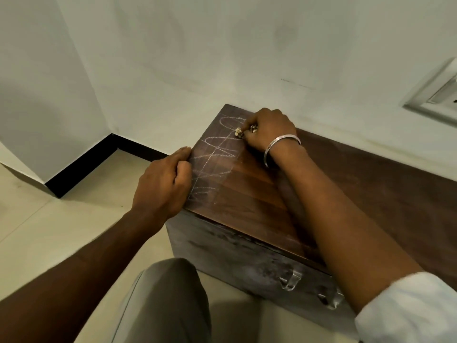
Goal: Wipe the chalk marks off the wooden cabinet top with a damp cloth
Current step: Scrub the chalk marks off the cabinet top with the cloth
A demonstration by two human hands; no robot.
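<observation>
Curled over the cabinet's left edge, your left hand has its fingers folded onto the wooden cabinet top, holding nothing; it reads as a brace.

- Chalk marks: white loops and a couple of long strokes just right of that hand, confined to the left end of the top. They run in a band from the near left edge away toward the wall, so the long axis lies front to back.
- Right hand: at the far end of that band, close to the wall, fingers pinched shut on a small pale, speckled wad pressed to the wood. Presumably the damp cloth, bunched tight; too little shows to be sure.
- Bracelet on the right wrist; forearm crosses the clean middle of the top.
- Right of the forearm the wood shows no chalk.

Judgement: wiping barely begun, nearly every loop intact. The marks lie toward you and slightly left of the wad, so your coming stroke likely pulls back along the band toward the front edge. Your right hand is on the marks; the left is nearer the closest loops but empty. Watch your knuckles at the left edge as the wad comes down.
</observation>
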